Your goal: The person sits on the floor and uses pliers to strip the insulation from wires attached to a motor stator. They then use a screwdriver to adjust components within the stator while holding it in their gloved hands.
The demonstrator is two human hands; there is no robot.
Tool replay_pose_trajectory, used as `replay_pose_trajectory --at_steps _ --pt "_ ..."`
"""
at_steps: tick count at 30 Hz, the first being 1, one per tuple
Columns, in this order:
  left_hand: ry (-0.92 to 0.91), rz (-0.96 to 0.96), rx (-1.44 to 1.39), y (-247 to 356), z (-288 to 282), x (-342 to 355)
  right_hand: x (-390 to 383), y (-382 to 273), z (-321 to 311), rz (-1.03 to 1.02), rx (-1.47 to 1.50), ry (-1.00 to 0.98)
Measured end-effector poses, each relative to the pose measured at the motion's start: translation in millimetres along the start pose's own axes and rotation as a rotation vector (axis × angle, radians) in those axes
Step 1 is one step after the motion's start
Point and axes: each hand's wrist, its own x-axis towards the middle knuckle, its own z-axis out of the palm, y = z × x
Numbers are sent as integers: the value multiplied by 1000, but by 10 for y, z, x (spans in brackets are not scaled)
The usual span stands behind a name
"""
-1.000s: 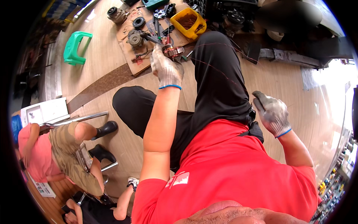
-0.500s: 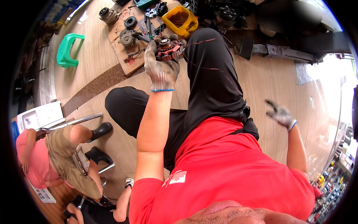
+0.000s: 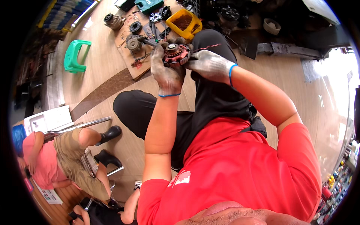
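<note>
A round wound motor core (image 3: 177,54), with reddish copper coils and a metal hub at its centre, is held above the parts board. My left hand (image 3: 167,78), in a soiled grey-white work glove with a blue cuff, grips it from below and the left, fingers curled round it. My right hand (image 3: 213,66), gloved alike, comes in from the right with its fingers closed at the core's right edge. What those fingertips pinch is hidden behind the core and glove. A loose copper wire (image 3: 209,47) sticks out to the right over my black-trousered knee.
Beyond my hands, a cardboard sheet (image 3: 131,62) bears a motor unit (image 3: 134,44), a black ring (image 3: 135,26) and tools. A yellow cut-open container (image 3: 184,24) stands behind. A green stool (image 3: 77,56) is at left. A seated person (image 3: 45,161) in pink is at lower left.
My right hand has come in from far out on the right, where its fingers were apart, to the core's right edge. Of two loose wires seen before, one shows now. My left hand keeps its grip.
</note>
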Motion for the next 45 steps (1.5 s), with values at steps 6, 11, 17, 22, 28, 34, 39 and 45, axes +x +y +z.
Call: replay_pose_trajectory --at_steps 6,11,17,22,28,34,39,45 --pt "149 26 -94 111 -121 184 -931 414 166 54 -46 37" --pt "107 -15 -197 139 -264 302 -2304 728 320 681 -89 -28" --pt "126 36 86 104 -464 496 -3958 788 558 1288 -125 -95" --pt "-61 -61 -84 158 -526 488 -5001 484 568 1609 -141 -210" --pt "70 53 108 117 -534 515 -5868 91 533 1887 -177 -247" --pt "140 51 78 108 -570 569 -6627 -356 410 2043 -185 -308" --pt "303 87 37 107 -671 676 -7503 -814 173 2194 -194 -248" --pt "393 116 107 221 -907 831 -9093 -1608 -203 1647 -619 -1511"
